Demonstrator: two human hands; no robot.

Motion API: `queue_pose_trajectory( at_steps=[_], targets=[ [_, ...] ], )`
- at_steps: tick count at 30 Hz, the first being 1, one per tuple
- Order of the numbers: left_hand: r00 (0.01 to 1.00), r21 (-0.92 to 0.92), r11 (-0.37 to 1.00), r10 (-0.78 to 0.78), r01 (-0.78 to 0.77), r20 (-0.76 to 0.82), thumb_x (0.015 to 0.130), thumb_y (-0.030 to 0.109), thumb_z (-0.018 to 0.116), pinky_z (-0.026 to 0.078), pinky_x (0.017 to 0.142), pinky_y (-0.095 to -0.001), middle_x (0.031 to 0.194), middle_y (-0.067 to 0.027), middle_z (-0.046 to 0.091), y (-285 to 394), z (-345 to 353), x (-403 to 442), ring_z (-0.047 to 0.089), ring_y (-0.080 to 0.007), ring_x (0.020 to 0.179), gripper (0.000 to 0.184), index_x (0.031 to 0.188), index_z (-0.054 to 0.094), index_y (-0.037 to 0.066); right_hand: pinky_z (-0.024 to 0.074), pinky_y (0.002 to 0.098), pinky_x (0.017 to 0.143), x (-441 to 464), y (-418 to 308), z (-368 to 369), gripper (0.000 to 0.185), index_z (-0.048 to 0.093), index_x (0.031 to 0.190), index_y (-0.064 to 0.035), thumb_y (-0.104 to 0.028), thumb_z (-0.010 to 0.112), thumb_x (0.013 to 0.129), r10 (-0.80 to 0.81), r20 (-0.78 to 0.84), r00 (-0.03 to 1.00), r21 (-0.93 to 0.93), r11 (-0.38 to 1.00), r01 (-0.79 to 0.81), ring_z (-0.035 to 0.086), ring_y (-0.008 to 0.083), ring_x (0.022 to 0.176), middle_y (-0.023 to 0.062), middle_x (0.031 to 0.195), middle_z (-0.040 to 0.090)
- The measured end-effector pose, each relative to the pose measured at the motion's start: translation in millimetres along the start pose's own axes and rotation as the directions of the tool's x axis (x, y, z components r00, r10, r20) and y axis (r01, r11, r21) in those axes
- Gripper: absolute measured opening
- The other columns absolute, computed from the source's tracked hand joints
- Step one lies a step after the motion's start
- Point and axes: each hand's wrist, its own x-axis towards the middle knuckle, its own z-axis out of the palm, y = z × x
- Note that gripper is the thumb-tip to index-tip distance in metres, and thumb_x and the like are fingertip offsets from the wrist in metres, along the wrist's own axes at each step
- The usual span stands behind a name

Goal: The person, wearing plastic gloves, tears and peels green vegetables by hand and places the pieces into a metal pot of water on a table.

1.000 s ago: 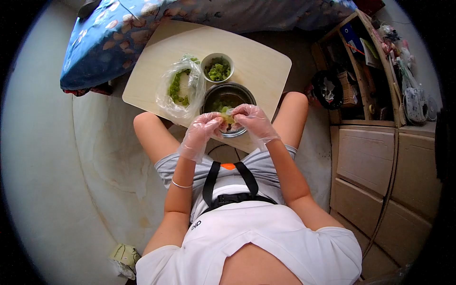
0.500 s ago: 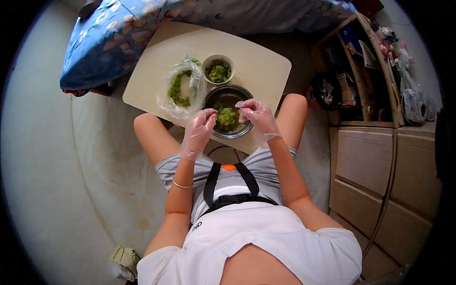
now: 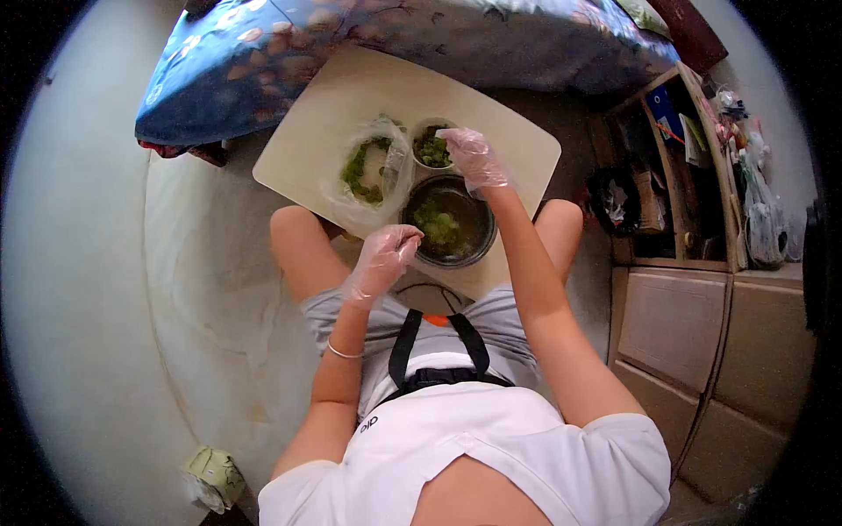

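Observation:
Both hands wear clear plastic gloves. My left hand (image 3: 383, 261) is closed at the near left rim of a metal bowl (image 3: 478, 247); what its fingertips hold, if anything, is too small to make out. Light green pieces (image 3: 436, 226) lie in liquid inside that bowl. Over the right rim of a white bowl (image 3: 422, 127) is my right hand (image 3: 474, 159), its fingers pinched, with any held item hidden. Dark green pieces (image 3: 433, 151) fill the white bowl. To the left, an open clear plastic bag (image 3: 396, 180) holds more green pieces (image 3: 358, 173).
The pale table (image 3: 333, 88) stands in front of my knees. Behind it is a bed with a blue floral cover (image 3: 219, 79). A wooden shelf (image 3: 671, 193) and a black-lined bin (image 3: 614, 200) are at the right, above brown cabinet doors (image 3: 674, 329).
My right hand has moved away from the metal bowl, up to the white bowl. My left hand has drawn apart from it and stays at the metal bowl's near rim. The view has shifted slightly.

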Motion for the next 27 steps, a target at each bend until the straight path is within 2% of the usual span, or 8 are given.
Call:
queue_pose_trajectory(
  at_steps=[3,5,8,11,15,17,24,27],
  targets=[
    [0.996,-0.04,0.996,-0.083,0.081,-0.044,0.09,0.014,0.059,0.046,0.054,-0.0227,0.083,-0.0027,0.066,-2,-10,-3,0.058,-0.0087,0.065,0.02,0.103,0.066,0.0,0.0524,0.0377,0.07,-6,-6,-1,0.014,0.069,0.095,-0.0085,-0.01,0.063,0.083,-0.026,-0.055,0.998,-0.055,0.998,0.023,0.066,0.0289,0.078,0.0144,0.082,0.068],
    [0.951,-0.255,0.942,-0.265,0.219,-0.162,0.088,0.01,0.062,0.047,0.058,-0.0271,0.077,-0.009,0.065,-15,-17,1,0.057,-0.0122,0.062,0.016,0.099,0.067,-0.001,0.053,0.0359,0.071,-16,-20,-10,0.015,0.068,0.096,-0.0061,-0.011,0.062,0.083,0.324,-0.009,0.946,0.238,0.92,-0.313,0.068,0.0266,0.075,0.0152,0.083,0.069],
    [0.934,-0.156,0.969,-0.231,0.194,-0.271,0.088,0.012,0.062,0.045,0.057,-0.0259,0.074,-0.0075,0.065,-34,-34,15,0.056,-0.0097,0.062,0.019,0.101,0.067,-0.001,0.0533,0.0342,0.071,-29,-17,-3,0.016,0.068,0.095,-0.0037,-0.01,0.061,0.083,0.63,0.144,0.763,0.417,0.66,-0.624,0.068,0.0252,0.074,0.0155,0.083,0.07],
    [0.919,-0.002,0.987,-0.153,0.163,-0.363,0.088,0.014,0.059,0.046,0.059,-0.0278,0.074,-0.0083,0.066,-31,-48,36,0.058,-0.0122,0.062,0.021,0.101,0.067,0.0,0.0532,0.0347,0.073,-37,-2,13,0.015,0.068,0.093,-0.003,-0.008,0.059,0.082,0.637,0.1,0.764,0.441,0.66,-0.608,0.068,0.0258,0.078,0.014,0.088,0.07],
    [0.926,0.064,0.971,-0.2,0.232,-0.321,0.087,0.015,0.056,0.05,0.066,-0.0335,0.085,-0.0152,0.068,-53,-57,68,0.064,-0.0246,0.072,0.022,0.101,0.067,0.003,0.0527,0.0357,0.076,-18,-3,8,0.015,0.067,0.093,-0.0039,-0.007,0.057,0.083,0.211,-0.08,0.974,0.266,0.946,-0.183,0.067,0.0276,0.081,0.0142,0.087,0.069],
    [0.95,0.373,0.922,0.021,0.102,-0.312,0.086,0.016,0.057,0.051,0.071,-0.038,0.093,-0.0172,0.067,-73,-52,86,0.065,-0.0309,0.081,0.02,0.099,0.068,0.005,0.0521,0.0376,0.075,-17,13,24,0.015,0.067,0.093,-0.0061,-0.007,0.055,0.084,-0.019,0.061,0.998,-0.023,1.0,0.02,0.065,0.0297,0.081,0.0136,0.084,0.067],
    [0.993,0.697,0.714,0.017,0.07,-0.117,0.086,0.016,0.05,0.05,0.077,-0.0466,0.092,-0.0194,0.064,-122,-31,133,0.062,-0.0364,0.089,0.021,0.098,0.064,0.007,0.0513,0.0395,0.07,-19,5,17,0.015,0.067,0.089,-0.0109,-0.006,0.054,0.084,0.119,0.004,0.993,-0.095,0.989,-0.118,0.064,0.0287,0.078,0.0125,0.08,0.064],
    [0.997,0.722,0.688,-0.039,0.071,-0.06,0.086,0.015,0.049,0.05,0.077,-0.0476,0.094,-0.0218,0.063,-128,-29,142,0.063,-0.0374,0.089,0.022,0.098,0.064,0.005,0.0516,0.0386,0.07,-20,8,10,0.015,0.067,0.088,-0.011,-0.005,0.055,0.083,-0.044,-0.101,0.994,-0.04,0.998,0.04,0.064,0.0284,0.076,0.0128,0.078,0.063]
  ],
)
